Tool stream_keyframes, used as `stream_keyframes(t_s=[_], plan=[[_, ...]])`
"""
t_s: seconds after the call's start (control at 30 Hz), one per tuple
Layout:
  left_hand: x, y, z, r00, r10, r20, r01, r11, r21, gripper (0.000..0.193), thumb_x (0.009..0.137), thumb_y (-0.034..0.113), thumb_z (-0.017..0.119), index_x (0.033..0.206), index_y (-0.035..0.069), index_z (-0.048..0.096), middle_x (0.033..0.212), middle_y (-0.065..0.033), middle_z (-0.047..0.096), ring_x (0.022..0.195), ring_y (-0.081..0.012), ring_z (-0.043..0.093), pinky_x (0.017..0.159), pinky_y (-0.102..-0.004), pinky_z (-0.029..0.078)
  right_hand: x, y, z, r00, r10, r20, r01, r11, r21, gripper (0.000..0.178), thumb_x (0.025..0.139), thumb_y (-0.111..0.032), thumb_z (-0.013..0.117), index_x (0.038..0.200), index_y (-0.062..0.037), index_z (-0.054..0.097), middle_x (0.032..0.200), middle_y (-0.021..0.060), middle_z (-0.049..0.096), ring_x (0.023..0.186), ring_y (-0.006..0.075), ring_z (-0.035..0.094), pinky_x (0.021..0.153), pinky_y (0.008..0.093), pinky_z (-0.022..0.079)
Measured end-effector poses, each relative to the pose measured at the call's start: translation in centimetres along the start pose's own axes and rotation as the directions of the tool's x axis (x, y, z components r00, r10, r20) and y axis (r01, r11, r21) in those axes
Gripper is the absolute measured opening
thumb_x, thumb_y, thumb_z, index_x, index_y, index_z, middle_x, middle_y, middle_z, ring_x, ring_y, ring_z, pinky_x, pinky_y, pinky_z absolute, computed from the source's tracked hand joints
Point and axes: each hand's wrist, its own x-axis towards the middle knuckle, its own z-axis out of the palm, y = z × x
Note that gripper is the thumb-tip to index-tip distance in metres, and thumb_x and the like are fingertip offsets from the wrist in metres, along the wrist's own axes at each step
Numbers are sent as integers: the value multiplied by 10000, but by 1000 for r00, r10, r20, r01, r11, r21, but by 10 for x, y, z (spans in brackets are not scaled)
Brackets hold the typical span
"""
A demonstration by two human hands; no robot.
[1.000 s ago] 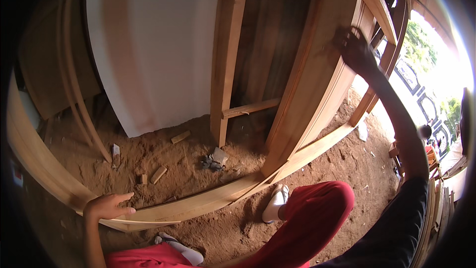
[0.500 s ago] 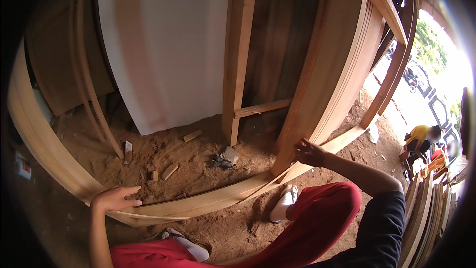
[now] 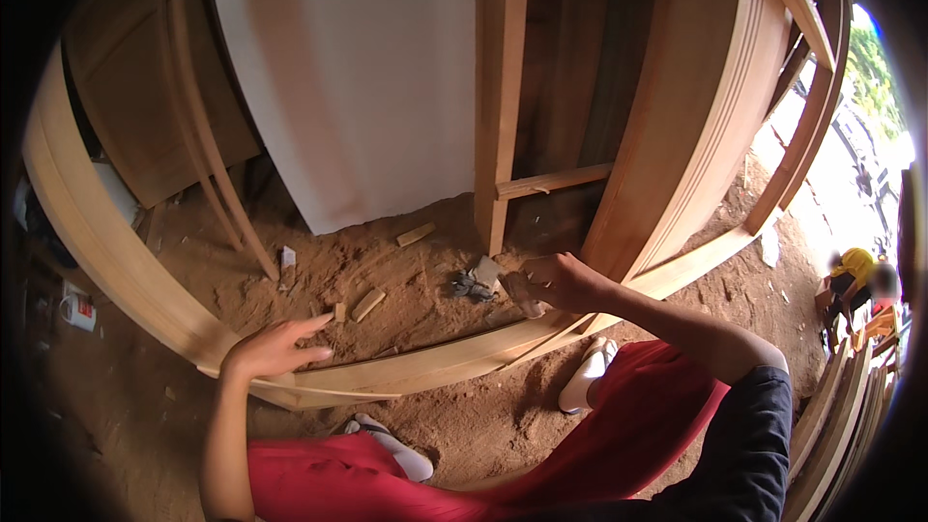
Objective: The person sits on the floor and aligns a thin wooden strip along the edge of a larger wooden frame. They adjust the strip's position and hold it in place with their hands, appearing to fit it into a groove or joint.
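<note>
A large pale wooden frame (image 3: 435,360) lies before me, its lower rail curving across the view through the lens. My left hand (image 3: 275,350) is at the rail's left corner, fingers stretched out and thumb apart, holding nothing. Close to it, a thin wood strip (image 3: 338,391) runs along the near edge. Over the right part of the rail is my right hand (image 3: 561,282), its fingers curled. Something brownish and blurred shows under those fingers, too unclear to name. Below that hand, a second thin strip (image 3: 546,340) crosses the rail.
Beyond the rail, wood scraps (image 3: 368,304) and a grey crumpled bundle (image 3: 476,282) lie on sandy ground. A white panel (image 3: 358,87) and timber posts (image 3: 501,87) stand behind. Planks (image 3: 836,416) are stacked at lower right, near a person in yellow (image 3: 853,266). A white container (image 3: 79,311) sits left.
My right hand has moved left, off the upright board's foot and over the rail. My left hand stays by the corner, fingers still spread. The whole view has shifted slightly.
</note>
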Motion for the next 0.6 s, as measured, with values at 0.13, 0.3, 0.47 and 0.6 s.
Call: stream_keyframes(t_s=[0.13, 0.3, 0.47, 0.6], plan=[[10, 88, 5, 999, 13, -47, -13, 1000, 1, 762, 1016, 462, 674, 1640, 136, 383, 1553, -144, 567, 1390, -297, 592, 1145, -470, 476, 12, -16, 16, 983, 119, 137, -170, 871, 461, 225, 1051, -99, 655, 1198, 63, 605, 983, 163, 766, 947, 162, 743, 795, 347, 634], [38, 100, 27, 958, 235, -165, -274, 920, -279, 734, 1080, 460, 577, 1670, 126, 296, 1565, -210, 531, 1412, -343, 562, 1158, -461, 470, 49, -36, 26, 982, -28, 189, -126, 645, 753, 341, 1054, -188, 671, 1271, 68, 611, 1216, 174, 704, 1068, 245, 735, 916, 362, 655], [65, 118, 41, 897, 303, -322, -438, 710, -552, 652, 1139, 320, 500, 1663, 23, 252, 1569, -221, 519, 1484, -329, 471, 1230, -467, 372, 64, -58, 40, 970, 4, 243, -198, 594, 780, 397, 1028, -211, 721, 1256, 102, 632, 1180, 161, 721, 1069, 243, 732, 925, 373, 649], [80, 125, 35, 936, 263, -234, -352, 680, -644, 525, 1124, 274, 549, 1567, 9, 454, 1368, -177, 678, 1368, -213, 559, 1182, -435, 411, 76, -56, 47, 978, 28, 207, -174, 654, 736, 267, 1049, -168, 691, 1226, 31, 683, 1102, 110, 764, 998, 165, 741, 875, 329, 651]])
